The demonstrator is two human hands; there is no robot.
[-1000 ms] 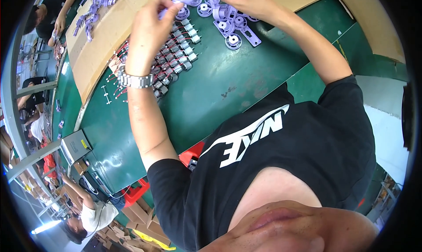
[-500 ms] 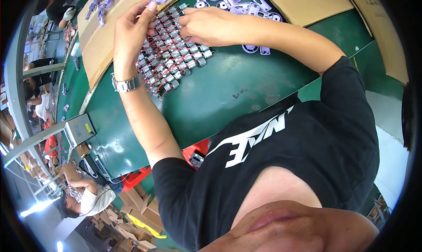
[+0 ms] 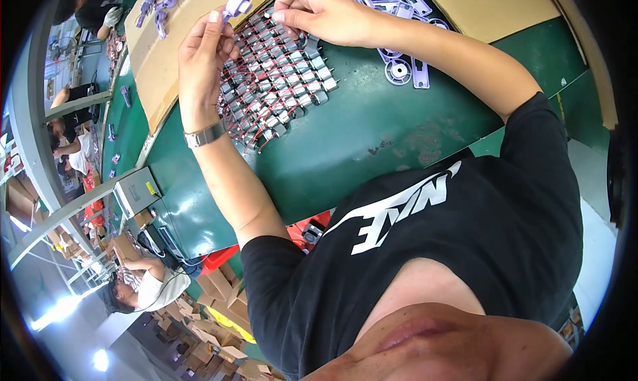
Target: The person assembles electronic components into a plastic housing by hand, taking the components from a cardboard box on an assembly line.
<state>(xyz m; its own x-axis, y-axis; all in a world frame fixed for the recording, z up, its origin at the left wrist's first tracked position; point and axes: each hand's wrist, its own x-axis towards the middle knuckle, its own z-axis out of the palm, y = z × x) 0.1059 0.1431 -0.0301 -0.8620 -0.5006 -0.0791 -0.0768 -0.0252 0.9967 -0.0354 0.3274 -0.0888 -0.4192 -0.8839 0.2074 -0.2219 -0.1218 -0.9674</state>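
My left hand [image 3: 201,65] is closed on a purple plastic housing [image 3: 237,5], holding its round end up beyond thumb and fingers. My right hand [image 3: 322,14] is bent over the far edge of the motors, its fingers pinched together; a small dark bit shows at the fingertips, too little to name. Between and below the hands lie rows of small silver motors [image 3: 279,82] with red wires, side by side on the green table [image 3: 372,108]. More purple housings [image 3: 399,68] with round ends lie beyond my right forearm.
Cardboard sheets [image 3: 492,8] lie at the far right and far left, the left one bearing more purple parts [image 3: 159,12]. A grey box [image 3: 137,191] stands at the table's left end. Several people work at the left, one in a white shirt [image 3: 159,291] among cardboard boxes.
My right hand has lifted off the motors toward the far edge, fingers now pinched. The purple housing in my left hand has turned, showing its round end. The whole view has shifted slightly.
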